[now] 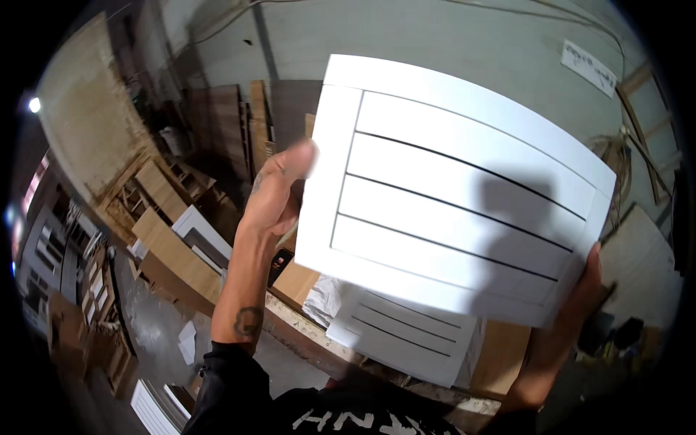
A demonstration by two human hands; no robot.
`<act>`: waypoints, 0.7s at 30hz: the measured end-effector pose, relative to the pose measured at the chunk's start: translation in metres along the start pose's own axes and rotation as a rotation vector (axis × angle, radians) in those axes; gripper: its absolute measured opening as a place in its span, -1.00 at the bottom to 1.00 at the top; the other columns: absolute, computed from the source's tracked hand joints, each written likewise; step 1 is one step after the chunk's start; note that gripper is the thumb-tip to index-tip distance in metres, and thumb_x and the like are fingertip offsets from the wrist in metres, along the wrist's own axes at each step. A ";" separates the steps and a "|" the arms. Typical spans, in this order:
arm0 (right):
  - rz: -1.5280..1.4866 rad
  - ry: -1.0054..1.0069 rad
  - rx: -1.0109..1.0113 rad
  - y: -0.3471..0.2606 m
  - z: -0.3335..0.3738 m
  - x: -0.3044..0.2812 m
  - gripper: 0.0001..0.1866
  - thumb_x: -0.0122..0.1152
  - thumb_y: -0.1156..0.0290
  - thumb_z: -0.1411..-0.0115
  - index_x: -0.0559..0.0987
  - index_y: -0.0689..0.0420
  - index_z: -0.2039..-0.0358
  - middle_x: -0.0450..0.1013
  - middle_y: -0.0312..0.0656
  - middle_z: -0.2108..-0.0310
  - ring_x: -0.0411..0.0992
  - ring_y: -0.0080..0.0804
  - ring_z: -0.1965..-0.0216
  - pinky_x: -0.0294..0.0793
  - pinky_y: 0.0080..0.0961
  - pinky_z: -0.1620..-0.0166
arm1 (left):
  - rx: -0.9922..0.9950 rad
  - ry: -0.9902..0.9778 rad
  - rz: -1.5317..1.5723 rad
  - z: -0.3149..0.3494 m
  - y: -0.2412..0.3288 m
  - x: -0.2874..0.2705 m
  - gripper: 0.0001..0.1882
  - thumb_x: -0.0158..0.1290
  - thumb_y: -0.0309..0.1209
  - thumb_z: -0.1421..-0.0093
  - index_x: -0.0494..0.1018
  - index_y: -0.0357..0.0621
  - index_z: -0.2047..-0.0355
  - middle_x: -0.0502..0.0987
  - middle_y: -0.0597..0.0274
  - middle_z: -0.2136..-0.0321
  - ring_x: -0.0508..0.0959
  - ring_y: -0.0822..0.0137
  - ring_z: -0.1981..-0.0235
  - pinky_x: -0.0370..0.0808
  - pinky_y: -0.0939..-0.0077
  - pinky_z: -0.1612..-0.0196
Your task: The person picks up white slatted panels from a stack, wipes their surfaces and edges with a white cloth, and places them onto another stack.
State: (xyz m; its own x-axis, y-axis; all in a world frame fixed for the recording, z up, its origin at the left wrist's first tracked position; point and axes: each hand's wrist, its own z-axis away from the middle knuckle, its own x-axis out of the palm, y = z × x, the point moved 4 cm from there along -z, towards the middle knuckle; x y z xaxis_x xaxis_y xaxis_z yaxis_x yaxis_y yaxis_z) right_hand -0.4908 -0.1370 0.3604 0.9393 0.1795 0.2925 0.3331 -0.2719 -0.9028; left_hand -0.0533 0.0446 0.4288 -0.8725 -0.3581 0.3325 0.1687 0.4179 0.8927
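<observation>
A white cabinet door (449,192) with several dark horizontal grooves is held up in front of me, tilted, with a shadow falling over its right half. My left hand (279,190) is at the door's left edge, thumb by the edge and slightly blurred; its other fingers are partly hidden. At the lower right corner my right hand (586,283) grips the opposite edge, most of its fingers behind the panel. Below lies a second white grooved door (406,337), on the bench, partly covered by the raised one.
White wrapping (328,299) and wooden boards (504,355) lie on the bench around the lower door. Leaning wood panels (177,257) stand to the left. Along the grey wall (435,36) are more upright boards (217,130). Other white grooved panels (156,407) rest at lower left.
</observation>
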 end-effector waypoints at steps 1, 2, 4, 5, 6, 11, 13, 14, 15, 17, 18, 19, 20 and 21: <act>-0.001 -0.008 -0.022 -0.006 0.003 0.007 -0.47 -0.11 0.03 -0.31 0.45 0.29 0.03 0.44 -0.16 0.12 0.39 -0.41 0.13 0.30 -0.50 0.02 | 0.013 -0.030 0.047 0.015 0.013 -0.010 -0.79 -0.01 -0.37 -0.26 0.51 -0.28 0.27 0.58 0.16 0.34 0.60 0.36 0.35 0.62 0.49 0.25; 0.019 0.000 -0.056 -0.016 0.006 0.009 -0.46 -0.13 0.03 -0.32 0.45 0.30 0.02 0.44 -0.15 0.12 0.38 -0.39 0.12 0.29 -0.49 0.00 | 0.035 -0.021 0.017 0.029 0.026 -0.004 -0.81 -0.01 -0.41 -0.25 0.49 -0.30 0.26 0.57 0.16 0.34 0.60 0.37 0.36 0.62 0.48 0.27; 0.038 0.016 -0.112 -0.028 0.011 0.010 -0.46 -0.17 0.04 -0.34 0.44 0.31 0.02 0.43 -0.14 0.11 0.38 -0.37 0.11 0.27 -0.47 -0.03 | 0.044 -0.102 0.053 0.049 0.040 -0.001 -0.81 -0.01 -0.44 -0.25 0.47 -0.32 0.21 0.55 0.15 0.32 0.59 0.37 0.33 0.61 0.51 0.25; 0.038 0.017 -0.135 -0.031 0.012 0.011 -0.45 -0.19 0.04 -0.34 0.44 0.31 0.02 0.43 -0.14 0.10 0.37 -0.36 0.11 0.26 -0.46 -0.04 | 0.085 -0.153 0.025 0.058 0.048 0.001 -0.76 -0.01 -0.44 -0.25 0.44 -0.37 0.16 0.54 0.13 0.28 0.57 0.38 0.30 0.58 0.53 0.24; 0.034 0.020 -0.111 -0.034 0.012 0.007 -0.46 -0.20 0.06 -0.35 0.44 0.32 0.02 0.43 -0.13 0.09 0.37 -0.36 0.09 0.26 -0.45 -0.05 | 0.107 -0.158 0.021 0.066 0.055 0.004 -0.76 -0.01 -0.44 -0.25 0.44 -0.37 0.16 0.54 0.13 0.28 0.57 0.38 0.30 0.58 0.53 0.24; -0.165 0.099 -0.054 -0.032 0.025 -0.010 -0.49 -0.15 0.12 -0.33 0.39 0.32 -0.05 0.42 -0.09 0.06 0.36 -0.36 0.01 0.27 -0.42 -0.07 | 0.218 -0.069 -0.032 0.063 0.039 -0.006 -0.75 0.04 -0.33 -0.22 0.47 -0.27 0.21 0.53 0.27 0.31 0.53 0.43 0.32 0.53 0.50 0.23; -0.116 -0.157 -0.173 -0.041 0.027 -0.002 -0.58 -0.15 0.16 -0.29 0.43 0.22 0.05 0.43 -0.19 0.16 0.35 -0.45 0.12 0.31 -0.52 0.04 | 0.248 0.021 -0.073 0.061 0.040 -0.025 -0.64 0.05 -0.21 -0.20 0.43 -0.27 0.15 0.53 0.24 0.29 0.52 0.42 0.28 0.48 0.48 0.17; -0.181 -0.273 -0.112 -0.049 0.031 0.012 -0.60 -0.15 0.14 -0.26 0.42 0.19 0.08 0.42 -0.24 0.21 0.35 -0.49 0.17 0.31 -0.56 0.09 | 0.212 0.007 -0.086 0.063 0.050 -0.021 -0.63 0.04 -0.19 -0.22 0.43 -0.26 0.14 0.54 0.22 0.27 0.53 0.39 0.26 0.49 0.45 0.15; -0.256 -0.282 -0.078 -0.060 0.043 0.033 -0.56 -0.14 0.12 -0.26 0.41 0.19 0.04 0.42 -0.27 0.22 0.36 -0.51 0.19 0.32 -0.56 0.12 | 0.222 0.040 -0.066 0.059 0.048 -0.034 -0.64 0.01 -0.20 -0.25 0.43 -0.25 0.12 0.54 0.22 0.25 0.53 0.38 0.24 0.49 0.44 0.14; -0.293 -0.093 -0.078 -0.036 0.038 0.028 -0.57 0.06 0.19 -0.22 0.42 0.22 0.00 0.42 -0.32 0.25 0.35 -0.54 0.23 0.34 -0.58 0.16 | 0.220 0.097 -0.069 0.055 0.041 -0.051 -0.68 -0.05 -0.22 -0.29 0.44 -0.22 0.11 0.55 0.25 0.25 0.54 0.41 0.22 0.49 0.44 0.15; -0.284 -0.280 -0.065 -0.050 0.044 0.044 -0.61 0.12 0.29 -0.20 0.44 0.22 0.02 0.43 -0.33 0.28 0.35 -0.57 0.26 0.34 -0.59 0.20 | 0.247 0.039 -0.059 0.050 0.036 -0.064 -0.66 -0.06 -0.21 -0.30 0.44 -0.25 0.10 0.55 0.24 0.25 0.55 0.42 0.23 0.50 0.44 0.17; -0.412 -0.368 0.021 -0.065 0.048 0.065 -0.64 0.11 0.31 -0.23 0.44 0.20 0.01 0.40 -0.38 0.36 0.32 -0.64 0.30 0.33 -0.63 0.24 | 0.256 0.059 -0.088 0.048 0.041 -0.070 -0.65 -0.07 -0.22 -0.31 0.43 -0.27 0.09 0.55 0.23 0.25 0.55 0.41 0.25 0.50 0.45 0.18; -0.418 -0.345 0.011 -0.071 0.048 0.065 -0.64 0.11 0.31 -0.23 0.44 0.20 0.01 0.40 -0.38 0.36 0.32 -0.64 0.30 0.33 -0.63 0.24 | 0.270 0.080 -0.108 0.045 0.039 -0.076 -0.64 -0.09 -0.23 -0.32 0.42 -0.29 0.09 0.55 0.22 0.26 0.56 0.41 0.26 0.50 0.46 0.19; -0.414 -0.388 0.085 -0.071 0.047 0.068 -0.67 0.11 0.30 -0.24 0.45 0.20 0.04 0.37 -0.41 0.40 0.31 -0.66 0.32 0.32 -0.65 0.27 | 0.267 0.063 -0.116 0.042 0.037 -0.084 -0.64 -0.09 -0.23 -0.32 0.42 -0.29 0.09 0.55 0.22 0.26 0.56 0.41 0.26 0.50 0.46 0.19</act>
State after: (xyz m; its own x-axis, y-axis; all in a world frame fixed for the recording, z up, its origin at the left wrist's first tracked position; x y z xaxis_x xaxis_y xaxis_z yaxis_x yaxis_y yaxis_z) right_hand -0.4544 -0.0606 0.4294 0.6278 0.5929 0.5043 0.6435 -0.0309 -0.7648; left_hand 0.0068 0.1253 0.4213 -0.8471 -0.4643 0.2585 -0.0647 0.5729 0.8171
